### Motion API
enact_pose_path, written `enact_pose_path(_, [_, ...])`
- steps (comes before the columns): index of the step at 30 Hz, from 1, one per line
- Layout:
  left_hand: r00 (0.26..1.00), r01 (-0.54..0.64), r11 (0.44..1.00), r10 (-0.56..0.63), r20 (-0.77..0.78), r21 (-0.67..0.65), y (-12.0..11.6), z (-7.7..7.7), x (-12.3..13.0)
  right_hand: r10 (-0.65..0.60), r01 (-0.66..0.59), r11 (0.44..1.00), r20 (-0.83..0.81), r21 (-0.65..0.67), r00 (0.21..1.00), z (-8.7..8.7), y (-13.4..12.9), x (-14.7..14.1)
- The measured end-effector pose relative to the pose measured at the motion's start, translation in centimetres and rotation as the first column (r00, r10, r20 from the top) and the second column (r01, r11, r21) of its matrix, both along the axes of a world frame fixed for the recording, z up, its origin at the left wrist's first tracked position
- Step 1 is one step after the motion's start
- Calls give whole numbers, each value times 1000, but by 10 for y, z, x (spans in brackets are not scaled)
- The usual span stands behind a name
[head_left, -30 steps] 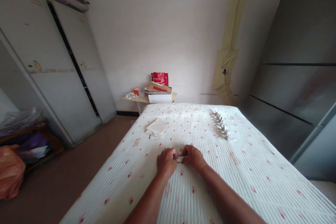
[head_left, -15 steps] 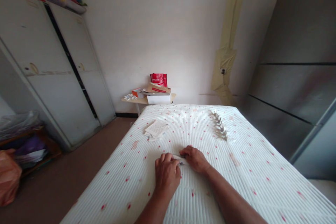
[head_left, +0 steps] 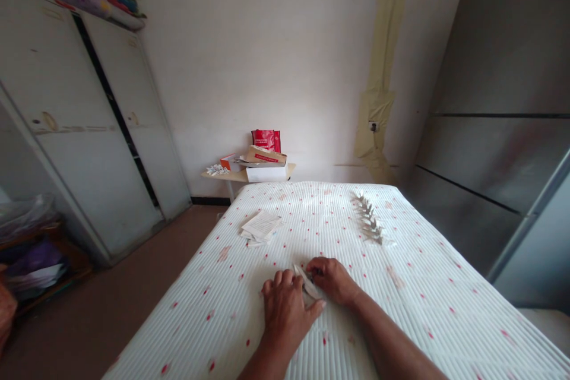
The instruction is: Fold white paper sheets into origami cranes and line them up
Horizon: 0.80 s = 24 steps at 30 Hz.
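Note:
A small folded piece of paper (head_left: pixel 309 287), whitish with a pointed tip, is between my hands on the striped quilted bedspread (head_left: pixel 365 320). My left hand (head_left: pixel 287 306) rests beside it with fingers curved and thumb apart, gripping its left and near edges. On the other side, my right hand (head_left: pixel 335 280) pinches the paper with bent fingers; the fingertips are partly hidden. Beyond my left hand lies a loose stack of printed paper sheets (head_left: pixel 262 225). Toward the far right of the bed, several folded paper pieces with pointed ends (head_left: pixel 369 218) stand in a row.
Behind the bed's far edge, a small table (head_left: pixel 231 176) carries a white box (head_left: pixel 267 174), a red bag (head_left: pixel 266 140) and small white pieces. Pale wardrobes (head_left: pixel 98 148) stand left; a grey panelled cabinet (head_left: pixel 490 148) stands right. A low shelf (head_left: pixel 66 276) holds bagged items.
The paper has turned so its tip points up and away. My left thumb has spread toward the right, and my right fingers have curled in closer. The view has shifted slightly.

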<state>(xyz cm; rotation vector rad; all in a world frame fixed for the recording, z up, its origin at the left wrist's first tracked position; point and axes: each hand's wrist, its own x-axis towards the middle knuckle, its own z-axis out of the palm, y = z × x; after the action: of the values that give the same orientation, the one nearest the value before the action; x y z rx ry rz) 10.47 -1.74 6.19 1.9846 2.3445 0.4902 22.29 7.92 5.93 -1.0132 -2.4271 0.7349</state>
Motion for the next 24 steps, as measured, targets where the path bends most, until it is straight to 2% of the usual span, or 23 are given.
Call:
enact_pose_path(7, [999,13,1000,-12,48,-23,2,-5,-8,38,-37,999,-61,11,997,-8,2,1])
enact_pose_path(11, [996,68,996,-64,61,-59,1,-2,-16,42,-41,997,-26,61,999,-11,0,1])
enact_pose_path(15, [988,130,991,-128,87,-18,-1,-1,-22,68,-68,992,1,107,998,-12,-3,1])
enact_pose_path(24, [982,132,989,-139,126,64,3,-15,-32,93,-91,977,1,194,996,-15,-14,2])
